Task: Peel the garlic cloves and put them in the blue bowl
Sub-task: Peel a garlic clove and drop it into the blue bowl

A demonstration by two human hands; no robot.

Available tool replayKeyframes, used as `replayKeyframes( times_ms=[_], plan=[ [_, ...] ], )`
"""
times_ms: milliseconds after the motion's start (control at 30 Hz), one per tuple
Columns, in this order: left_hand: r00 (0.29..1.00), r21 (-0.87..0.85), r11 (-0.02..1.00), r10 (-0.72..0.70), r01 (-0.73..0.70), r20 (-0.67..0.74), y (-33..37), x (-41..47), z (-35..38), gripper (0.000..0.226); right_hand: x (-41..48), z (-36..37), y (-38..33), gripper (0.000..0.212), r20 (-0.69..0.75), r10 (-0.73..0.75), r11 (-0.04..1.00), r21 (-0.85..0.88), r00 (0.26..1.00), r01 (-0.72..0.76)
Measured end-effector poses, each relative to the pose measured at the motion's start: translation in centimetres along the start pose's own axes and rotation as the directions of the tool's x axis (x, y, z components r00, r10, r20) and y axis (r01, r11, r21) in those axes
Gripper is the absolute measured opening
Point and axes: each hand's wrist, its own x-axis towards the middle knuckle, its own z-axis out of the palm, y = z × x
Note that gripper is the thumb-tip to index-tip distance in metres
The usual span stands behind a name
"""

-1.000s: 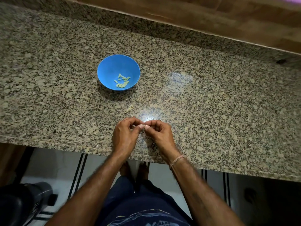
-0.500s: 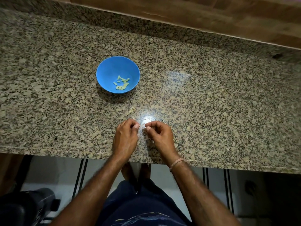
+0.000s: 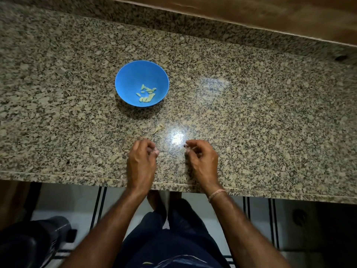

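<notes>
The blue bowl (image 3: 125,78) stands on the granite counter (image 3: 260,117), beyond and left of my hands, with several peeled garlic cloves (image 3: 146,93) in its bottom. My left hand (image 3: 142,161) hovers near the counter's front edge. Its fingers are curled, and a small pale garlic clove (image 3: 155,151) shows at the fingertips. My right hand (image 3: 201,160) is a hand's width to the right. Its thumb and forefinger are pinched together on what looks like a scrap of garlic skin, too small to see well.
A loose piece of garlic skin (image 3: 158,129) lies on the counter between the bowl and my hands. A wooden wall edge (image 3: 251,14) runs behind the counter. Below the front edge are my legs and a dark object (image 3: 32,242) at lower left.
My hands, joined at the fingertips a second ago, have pulled apart. The left has shifted left and the right has shifted right.
</notes>
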Motion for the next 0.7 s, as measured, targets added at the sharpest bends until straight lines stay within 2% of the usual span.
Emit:
replayKeyframes(
  times_ms=[100, 167, 233, 367, 433, 567, 700],
  plan=[
    [0.999, 0.016, 1.0, 0.0, -0.001, 0.044, 0.2, -0.8, 1.2, 0.023, -0.6, -0.4, 0.5, 0.038, -0.017, -0.068, 0.975, -0.211, 0.998, 0.063],
    [0.999, 0.002, 1.0, -0.008, 0.008, 0.047, 0.3, -0.9, 1.7, 0.025, -0.7, 0.4, -0.1, 0.036, 0.026, -0.123, 0.958, -0.259, 0.992, 0.125],
    [0.999, 0.002, 1.0, -0.016, 0.016, 0.046, 1.1, -1.1, 2.1, 0.025, -0.5, 1.4, -1.1, 0.032, 0.074, -0.177, 0.957, -0.219, 0.981, 0.189],
    [0.998, 0.003, 1.0, 0.015, -0.015, 0.061, 3.2, -1.3, 3.6, 0.034, 1.1, 0.5, -1.4, 0.032, 0.12, -0.164, 0.98, -0.096, 0.979, 0.176],
    [0.996, 0.064, 0.996, 0.053, -0.057, 0.066, 3.9, -1.2, 4.7, 0.037, 1.6, -1.4, -0.5, 0.031, 0.113, -0.158, 0.982, -0.082, 0.981, 0.168],
    [1.0, 0.15, 0.988, 0.025, -0.025, -0.003, 4.9, -0.8, 5.7, 0.015, 1.7, -4.3, 1.4, 0.032, 0.15, -0.128, 0.987, -0.082, 0.98, 0.141],
    [0.999, 0.136, 0.99, -0.015, 0.021, -0.04, 5.1, -0.5, 5.9, 0.007, 2.4, -4.4, 2.4, 0.035, 0.197, -0.2, 0.967, -0.117, 0.96, 0.226]
  ],
)
